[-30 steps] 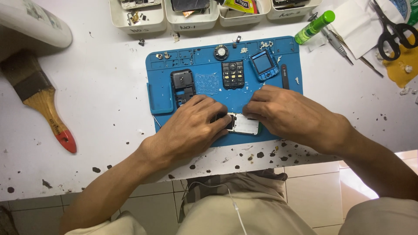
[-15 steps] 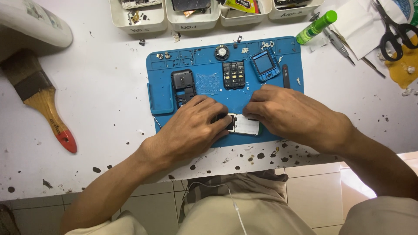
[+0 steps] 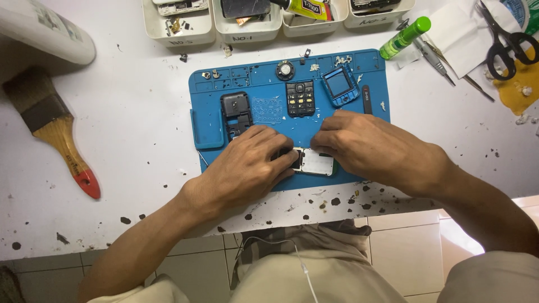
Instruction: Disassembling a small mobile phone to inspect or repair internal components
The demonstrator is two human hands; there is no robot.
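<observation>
Clearly the phone is lying in pieces: back shell (image 3: pixel 236 112), keypad (image 3: pixel 301 97), blue front frame (image 3: pixel 339 85) and small speaker (image 3: pixel 285 70) are sitting apart along the top of the blue mat (image 3: pixel 205 120) on the desk (image 3: pixel 135 140). Both hands are pinching a small board (image 3: pixel 314 162) near the mat's front edge, left hand (image 3: pixel 244 168) gripping its dark end, right hand (image 3: pixel 370 147) pressing fingertips on its pale face. Stripping looks mostly done; whether it is being opened further or rebuilt, I cannot tell
</observation>
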